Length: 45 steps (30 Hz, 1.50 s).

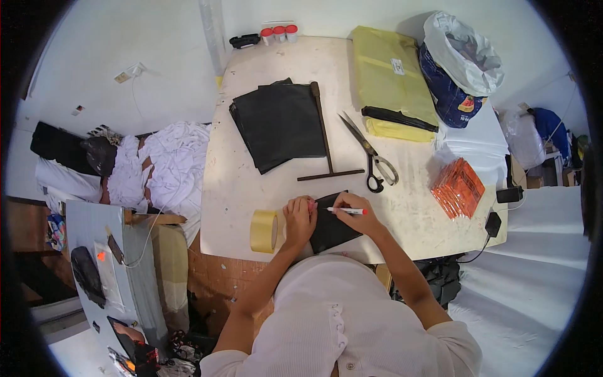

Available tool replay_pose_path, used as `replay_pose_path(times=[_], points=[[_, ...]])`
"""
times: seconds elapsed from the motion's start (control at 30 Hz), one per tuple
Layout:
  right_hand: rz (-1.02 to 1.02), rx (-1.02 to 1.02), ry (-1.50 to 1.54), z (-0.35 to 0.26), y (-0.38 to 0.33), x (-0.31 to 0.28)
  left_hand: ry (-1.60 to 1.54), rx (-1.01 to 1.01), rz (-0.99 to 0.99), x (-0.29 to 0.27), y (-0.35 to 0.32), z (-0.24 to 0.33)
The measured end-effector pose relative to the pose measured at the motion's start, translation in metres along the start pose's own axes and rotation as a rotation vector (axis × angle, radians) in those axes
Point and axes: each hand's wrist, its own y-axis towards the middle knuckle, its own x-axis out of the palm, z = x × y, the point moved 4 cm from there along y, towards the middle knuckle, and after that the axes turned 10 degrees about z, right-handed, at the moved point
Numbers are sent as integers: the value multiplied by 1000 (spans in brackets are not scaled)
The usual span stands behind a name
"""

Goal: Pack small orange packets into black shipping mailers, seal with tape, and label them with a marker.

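A small black sheet (336,234), perhaps plastic, lies at the table's near edge in front of me. My right hand (359,218) grips a white marker with a red end (348,210), its tip pointing left over the sheet. At the sheet's left edge, my left hand (299,220) has its fingers curled around a small pinkish-red thing too hidden to name. Just left of that hand stands a wide roll of yellowish tape (264,231). Beyond both hands are large black-handled scissors (369,151), a T-shaped rusty rod (325,135) and a stack of black sheets (279,125).
Orange packets (460,188) lie at the right, near black power adapters (509,195). Folded yellow plastic (392,75) and an open dark blue sack with a white lining (449,88) occupy the far right. Red-lidded jars (279,34) line the back edge. White cloth (173,157) is piled left.
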Motion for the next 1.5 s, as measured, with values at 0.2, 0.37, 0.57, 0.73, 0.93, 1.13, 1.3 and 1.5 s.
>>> replay_pose_path(times=[0.2,0.37,0.57,0.73,0.93,1.13,1.3,1.5], points=[[94,-55,-41,1,-1,-3,-5,-7,3,2,-1,0],[81,-19,-100,4,-2,-2,8,-19,-13,2,-1,0],[56,-54,-31,4,-4,1,-5,-32,-35,3,-1,-2],[139,32,48,20,-2,-8,-2,-30,-37,3,-1,-1],[94,-75,-128,6,0,-8,4,-21,-23,3,-1,-2],[117,-40,-71,9,3,-7,20,2,-14,3,-1,-1],[186,-134,-162,1,4,-12,12,-4,-10,3,-1,-3],[205,-169,-164,0,2,-13,10,0,-12,4,-1,-2]])
